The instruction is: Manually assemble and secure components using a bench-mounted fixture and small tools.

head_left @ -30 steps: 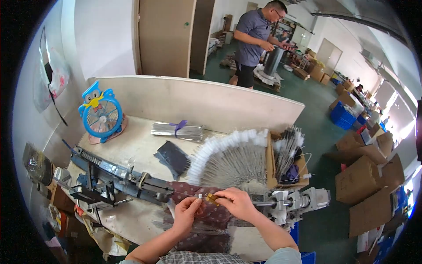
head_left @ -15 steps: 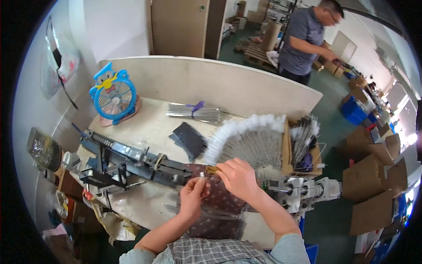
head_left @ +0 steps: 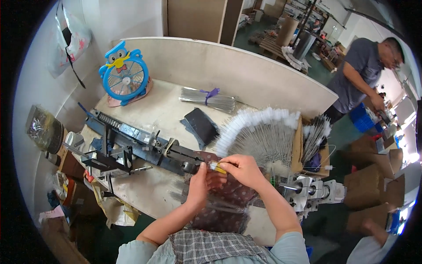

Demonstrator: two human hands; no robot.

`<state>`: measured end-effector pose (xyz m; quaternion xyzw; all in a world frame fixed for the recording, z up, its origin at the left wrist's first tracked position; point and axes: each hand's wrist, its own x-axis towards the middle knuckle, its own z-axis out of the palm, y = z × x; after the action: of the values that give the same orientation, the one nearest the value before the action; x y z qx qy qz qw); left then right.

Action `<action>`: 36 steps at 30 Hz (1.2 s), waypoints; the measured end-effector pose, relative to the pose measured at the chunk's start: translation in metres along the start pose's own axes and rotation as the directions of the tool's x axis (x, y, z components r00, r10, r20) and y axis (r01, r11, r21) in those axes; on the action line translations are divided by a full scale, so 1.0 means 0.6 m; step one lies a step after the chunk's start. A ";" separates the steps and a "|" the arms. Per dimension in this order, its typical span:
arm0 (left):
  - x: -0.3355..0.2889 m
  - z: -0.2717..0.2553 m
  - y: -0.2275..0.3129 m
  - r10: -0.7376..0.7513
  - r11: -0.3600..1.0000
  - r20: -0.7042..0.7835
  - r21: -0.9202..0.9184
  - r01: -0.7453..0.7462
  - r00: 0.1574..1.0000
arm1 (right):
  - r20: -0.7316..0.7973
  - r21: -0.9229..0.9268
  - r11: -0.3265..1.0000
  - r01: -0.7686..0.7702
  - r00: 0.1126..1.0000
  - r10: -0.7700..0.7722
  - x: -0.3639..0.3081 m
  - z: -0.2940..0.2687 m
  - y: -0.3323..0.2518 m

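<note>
My left hand (head_left: pixel 201 185) is closed in a pinch over a dotted dark red cloth (head_left: pixel 233 193); a small whitish piece shows at its thumb tip. Beside it, my right hand (head_left: pixel 244 172) grips a short yellow piece (head_left: pixel 219 168) between thumb and fingers. The two hands nearly meet there, and the yellow piece touches or adjoins the whitish one; its exact kind is too small to tell. Just left of them ends a long black metal fixture (head_left: pixel 149 152) with a spring. Behind them, thin metal wires with white tips (head_left: pixel 259 136) lie fanned out.
A blue cartoon-shaped fan (head_left: pixel 126 81), a tied wire bundle (head_left: pixel 206 98) and a dark folded cloth (head_left: pixel 201 126) lie farther back. A cardboard box (head_left: pixel 323 158) holds more wires; a metal machine (head_left: pixel 314 192) stands right. A person (head_left: pixel 360 75) stands beyond the partition (head_left: pixel 246 61).
The whitish and yellow pieces have come together between my hands. My view has shifted, and the person beyond the partition appears farther right. Another person's arm shows at the lower right.
</note>
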<state>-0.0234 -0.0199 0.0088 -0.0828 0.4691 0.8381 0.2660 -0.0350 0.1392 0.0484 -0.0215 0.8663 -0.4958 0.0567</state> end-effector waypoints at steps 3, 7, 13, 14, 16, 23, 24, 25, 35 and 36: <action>0.000 0.011 -0.006 0.041 0.988 -0.077 -0.142 -0.052 0.996 | -0.134 -0.386 0.895 0.224 0.946 -0.294 -0.017 0.008 -0.009; -0.004 0.024 -0.016 0.119 0.960 -0.160 -0.232 -0.155 0.980 | -0.212 -0.556 0.760 0.336 0.827 -0.520 -0.022 0.036 -0.015; -0.001 0.026 -0.024 0.151 0.943 -0.158 -0.272 -0.190 0.976 | -0.250 -0.640 0.680 0.357 0.741 -0.624 -0.025 0.035 -0.011; -0.002 0.029 -0.026 0.162 0.943 -0.154 -0.268 -0.199 0.975 | -0.249 -0.641 0.680 0.356 0.742 -0.623 -0.025 0.032 -0.009; 0.005 0.018 -0.032 0.193 0.931 -0.127 -0.289 -0.222 0.973 | -0.202 -0.630 0.655 0.418 0.726 -0.657 -0.023 0.030 -0.007; -0.004 0.032 -0.018 0.189 0.938 -0.153 -0.265 -0.225 0.970 | -0.171 -0.637 0.656 0.405 0.755 -0.633 -0.031 0.023 -0.004; -0.003 0.031 -0.017 0.194 0.933 -0.162 -0.274 -0.233 0.968 | -0.174 -0.635 0.667 0.391 0.768 -0.616 -0.033 0.020 -0.005; -0.005 0.033 -0.017 0.202 0.936 -0.156 -0.260 -0.237 0.967 | -0.178 -0.633 0.678 0.375 0.782 -0.598 -0.039 0.017 -0.004; -0.004 0.032 -0.014 0.198 0.930 -0.151 -0.283 -0.234 0.969 | -0.148 -0.629 0.660 0.411 0.770 -0.621 -0.036 0.022 -0.013; -0.003 0.030 -0.017 0.201 0.929 -0.155 -0.284 -0.239 0.967 | -0.151 -0.617 0.674 0.407 0.779 -0.609 -0.038 0.021 -0.009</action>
<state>-0.0143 -0.0015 0.0116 -0.1204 0.3580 0.9174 0.1252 -0.0109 0.1276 0.0485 -0.1939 0.9247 -0.2152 -0.2469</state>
